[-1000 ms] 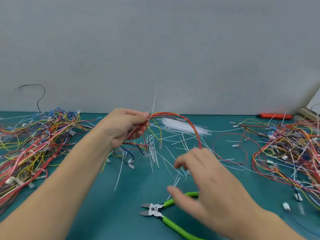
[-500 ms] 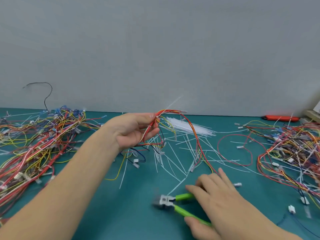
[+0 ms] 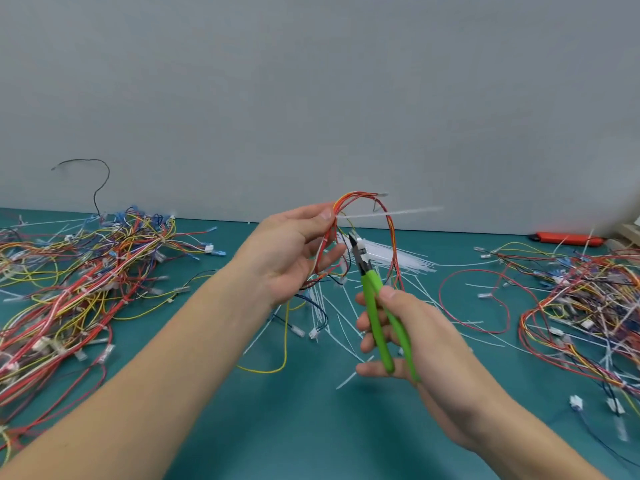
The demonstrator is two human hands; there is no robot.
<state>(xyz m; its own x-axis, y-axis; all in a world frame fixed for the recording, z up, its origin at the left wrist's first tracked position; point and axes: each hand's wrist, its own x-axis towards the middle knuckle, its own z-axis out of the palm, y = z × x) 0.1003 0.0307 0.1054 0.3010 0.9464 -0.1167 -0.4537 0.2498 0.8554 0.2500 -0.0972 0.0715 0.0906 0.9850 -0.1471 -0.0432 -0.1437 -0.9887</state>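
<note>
My left hand (image 3: 291, 251) pinches a small bundle of red, orange and yellow wires (image 3: 388, 216) that loops up above the teal table. A white cable tie (image 3: 391, 213) sticks out to the right from where my thumb holds the bundle. My right hand (image 3: 412, 344) grips green-handled side cutters (image 3: 381, 306), raised off the table with the jaws pointing up. The jaw tips sit just below the tie, close to my left fingers.
A big tangle of coloured wire harnesses (image 3: 86, 282) covers the table's left side, another tangle (image 3: 585, 306) the right. Loose white cable ties (image 3: 405, 261) and cut-off tails lie in the middle. An orange utility knife (image 3: 568, 239) lies by the grey wall.
My right hand closed round the cutters on the table and lifted them up to the wire bundle. My left hand raised the bundle a little.
</note>
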